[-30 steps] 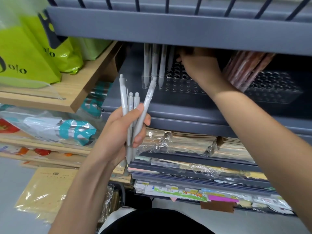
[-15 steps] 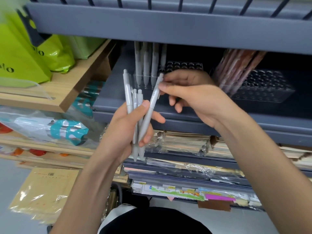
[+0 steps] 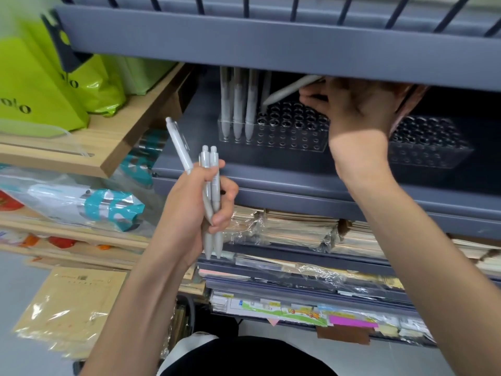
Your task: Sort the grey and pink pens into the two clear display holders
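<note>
The right hand [image 3: 352,104], in the upper middle of the frame just under the edge of the upper shelf, pinches one grey pen [image 3: 291,90] between thumb and fingers. This pen is tilted, and its tip points down and left toward a hole in the back part of the left clear holder [image 3: 287,139]. I cannot tell if the tip is already inside the hole. At the left end of this holder stand the upright grey pens [image 3: 238,104]: three in the front row and one more behind them.

The right clear holder [image 3: 431,150] stands beside it toward the right of the frame, on the same grey shelf [image 3: 271,185]. Its left part is hidden behind the right hand. A pinkish strip at the edge of that hand is probably the pink pens [image 3: 405,105], leaning, but the view there is poor.

The left hand [image 3: 189,213], in the middle of the frame in front of the shelf, grips a bunch of grey pens [image 3: 212,191]. Its fingers are curled round them and the buttons point up. One pen of the bunch leans off to the upper left.

Below the shelf lie wrapped paper stacks [image 3: 298,229]. In the upper left, green bags [image 3: 40,85] stand on a wooden shelf [image 3: 113,142].
</note>
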Motion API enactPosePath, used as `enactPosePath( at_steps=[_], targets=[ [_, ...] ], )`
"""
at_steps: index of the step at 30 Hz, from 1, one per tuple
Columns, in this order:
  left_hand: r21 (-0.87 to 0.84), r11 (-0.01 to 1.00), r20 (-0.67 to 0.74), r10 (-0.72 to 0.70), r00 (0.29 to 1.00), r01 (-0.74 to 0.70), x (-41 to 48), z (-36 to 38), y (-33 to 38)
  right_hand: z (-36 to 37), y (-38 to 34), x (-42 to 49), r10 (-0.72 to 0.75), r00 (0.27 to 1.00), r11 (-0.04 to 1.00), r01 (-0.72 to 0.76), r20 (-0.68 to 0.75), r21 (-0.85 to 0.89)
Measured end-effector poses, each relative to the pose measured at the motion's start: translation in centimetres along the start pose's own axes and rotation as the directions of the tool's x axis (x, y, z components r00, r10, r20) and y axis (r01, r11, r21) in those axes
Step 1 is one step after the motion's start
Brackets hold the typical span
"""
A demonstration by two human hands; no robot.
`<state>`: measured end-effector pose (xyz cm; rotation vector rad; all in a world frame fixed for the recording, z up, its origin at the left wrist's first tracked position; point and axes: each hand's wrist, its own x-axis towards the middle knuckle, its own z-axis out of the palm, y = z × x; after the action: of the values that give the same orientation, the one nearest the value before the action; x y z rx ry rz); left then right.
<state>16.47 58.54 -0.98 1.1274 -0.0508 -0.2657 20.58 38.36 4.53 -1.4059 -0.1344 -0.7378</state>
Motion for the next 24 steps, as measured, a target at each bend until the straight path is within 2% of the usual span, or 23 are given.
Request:
enactPosePath(
  at_steps=[6,9,13,17,19,24],
  targets=[
    [0.085,0.996,-0.041,0.037,0.998,-0.034,-0.4,-1.2,0.4,0.6,1.2,1.3,-0.007,1.000,0.981,0.007,0.003,-0.195],
    [0.110,0.991,-0.033,0.077,0.996,-0.073,-0.6,-1.9,0.5,1.0,1.2,2.0,0.042,0.999,0.949,-0.029,0.034,-0.313],
    [0.194,0.976,-0.010,0.104,0.994,-0.100,-1.1,-2.6,0.4,2.2,1.0,3.0,0.142,0.983,0.841,-0.060,0.113,-0.537],
    [0.220,0.972,0.021,0.076,0.997,-0.078,-1.5,-3.0,0.4,2.8,0.7,3.5,0.273,0.940,0.667,-0.033,0.203,-0.744],
    [0.225,0.972,0.022,0.065,0.998,-0.068,-1.6,-3.2,0.5,3.1,0.7,3.4,0.323,0.926,0.617,-0.050,0.195,-0.785],
    [0.245,0.966,0.028,0.071,0.997,-0.076,-1.9,-3.3,0.4,4.5,0.6,3.6,0.220,0.967,0.652,-0.046,0.131,-0.757]
  ],
)
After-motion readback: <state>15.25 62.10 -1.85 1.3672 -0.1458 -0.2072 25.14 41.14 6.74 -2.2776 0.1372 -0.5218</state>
